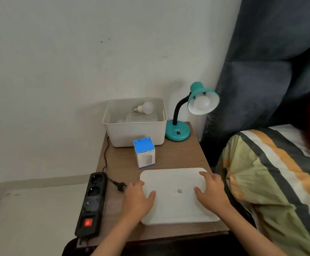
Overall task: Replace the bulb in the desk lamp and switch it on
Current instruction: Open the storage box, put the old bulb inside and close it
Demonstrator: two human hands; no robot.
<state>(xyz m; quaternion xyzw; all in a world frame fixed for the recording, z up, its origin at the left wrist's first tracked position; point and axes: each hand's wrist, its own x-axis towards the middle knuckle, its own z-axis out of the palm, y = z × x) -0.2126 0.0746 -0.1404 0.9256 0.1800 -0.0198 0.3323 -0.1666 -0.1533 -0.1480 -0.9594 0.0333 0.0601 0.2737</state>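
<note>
I have both hands on the flat white plastic bin lid [178, 196] lying on the near end of the brown wooden bedside table [170, 154]. My left hand [137, 198] grips its left edge, thumb on top and fingers curled under; my right hand [212, 191] rests on its right side with fingers spread and straight.

I judge this as the very start: the bin is uncovered, nothing unscrewed yet. Next I need to free my hands and reach the teal gooseneck desk lamp [191, 111] at the far right corner, whose round white fitted bulb [202, 103] is unlit; its black plug [120, 186] lies loose beside the black power strip [93, 202], so it is safe to unscrew.

Count: one lamp, one blue-and-white bulb carton [144, 152], one open white storage bin [134, 122] holding one clear spare bulb [145, 108] and perhaps a second, too dim to confirm.
</note>
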